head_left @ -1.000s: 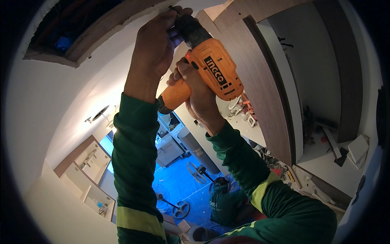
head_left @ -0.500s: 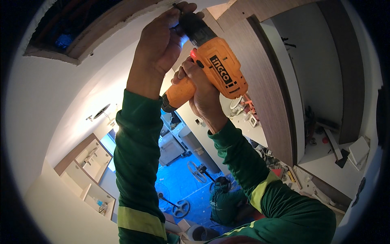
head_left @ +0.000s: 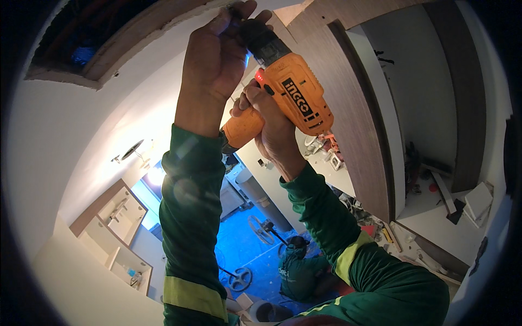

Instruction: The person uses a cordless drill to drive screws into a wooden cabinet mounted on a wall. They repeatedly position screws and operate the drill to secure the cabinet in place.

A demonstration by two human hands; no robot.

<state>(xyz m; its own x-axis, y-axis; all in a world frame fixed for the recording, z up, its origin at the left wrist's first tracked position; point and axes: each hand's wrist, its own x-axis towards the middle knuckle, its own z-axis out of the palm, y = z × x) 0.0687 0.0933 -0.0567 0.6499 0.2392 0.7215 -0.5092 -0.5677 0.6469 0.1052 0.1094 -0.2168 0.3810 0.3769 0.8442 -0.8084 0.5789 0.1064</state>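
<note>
An orange cordless drill with a black chuck is raised overhead, its nose pointing up at the ceiling edge. Wrapped round its handle is my right hand; a red switch shows just above the fingers. My left hand reaches up beside the chuck, thumb and fingers curled about a small dark piece at the drill's tip. That piece is too shadowed to name. Bluish light falls on the left palm next to the chuck.
A rough-edged ceiling opening lies at upper left. Wood-grain panels frame a recess on the right. Below are an open wall cabinet, a blue-covered floor, a crouching person in green and scattered tools and debris.
My left forearm has shifted slightly right, and more of the left palm shows as its fingers spread a little. The drill has dropped very slightly, still in my right hand.
</note>
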